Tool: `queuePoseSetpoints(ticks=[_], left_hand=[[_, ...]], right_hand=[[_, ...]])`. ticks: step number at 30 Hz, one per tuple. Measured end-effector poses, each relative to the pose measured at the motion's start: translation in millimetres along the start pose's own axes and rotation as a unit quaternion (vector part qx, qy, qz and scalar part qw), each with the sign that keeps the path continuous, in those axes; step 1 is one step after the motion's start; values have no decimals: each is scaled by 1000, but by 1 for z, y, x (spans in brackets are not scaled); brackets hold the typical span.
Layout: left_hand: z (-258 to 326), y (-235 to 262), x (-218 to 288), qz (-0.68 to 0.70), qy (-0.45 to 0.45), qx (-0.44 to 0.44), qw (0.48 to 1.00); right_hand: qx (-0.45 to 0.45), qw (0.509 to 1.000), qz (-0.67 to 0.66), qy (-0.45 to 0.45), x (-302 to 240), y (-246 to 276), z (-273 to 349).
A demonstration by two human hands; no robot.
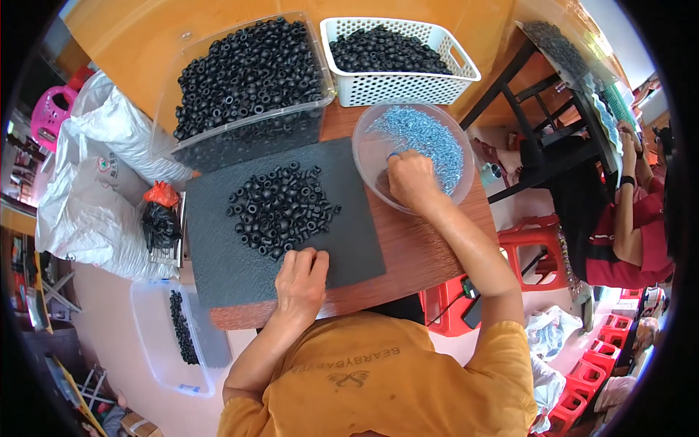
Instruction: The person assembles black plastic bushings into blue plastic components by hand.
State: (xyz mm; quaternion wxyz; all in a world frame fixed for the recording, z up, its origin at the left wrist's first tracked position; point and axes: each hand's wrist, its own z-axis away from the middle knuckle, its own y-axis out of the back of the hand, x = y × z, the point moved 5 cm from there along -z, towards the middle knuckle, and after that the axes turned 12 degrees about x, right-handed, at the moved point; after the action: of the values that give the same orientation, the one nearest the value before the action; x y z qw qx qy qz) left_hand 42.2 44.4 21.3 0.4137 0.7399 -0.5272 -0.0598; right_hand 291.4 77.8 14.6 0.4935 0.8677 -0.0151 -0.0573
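A loose pile of small black ring-like parts (280, 207) lies on the dark grey mat (211, 269). My left hand (300, 282) rests at the near edge of that pile, fingers curled and pressed together; anything inside them is hidden. Inside the round clear bowl (368, 178), my right hand (413, 177) reaches down beside a heap of tiny blue-silver pieces (429, 138). Its fingers are bent and drawn together, with the tips hidden, so I cannot make out what they hold. Something blue shows at one finger.
A clear tub (255, 113) and a white perforated basket (408, 89), both full of black parts, stand at the table's back. White sacks (95, 211) lean at the left. A clear bin (153, 349) sits on the floor. Another person (633, 233) works at the right, near red stools (535, 237).
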Motion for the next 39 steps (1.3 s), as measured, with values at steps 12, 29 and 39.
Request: queuePoseSetpoints(ticks=[12, 29, 39], left_hand=[[4, 3, -8, 36, 58, 39, 997], [9, -10, -24, 552, 471, 75, 684], [20, -13, -25, 580, 492, 87, 644]], right_hand=[[-7, 998, -43, 46, -1, -6, 1], [-279, 800, -489, -208, -95, 45, 42], [-263, 748, -521, -316, -109, 34, 53]])
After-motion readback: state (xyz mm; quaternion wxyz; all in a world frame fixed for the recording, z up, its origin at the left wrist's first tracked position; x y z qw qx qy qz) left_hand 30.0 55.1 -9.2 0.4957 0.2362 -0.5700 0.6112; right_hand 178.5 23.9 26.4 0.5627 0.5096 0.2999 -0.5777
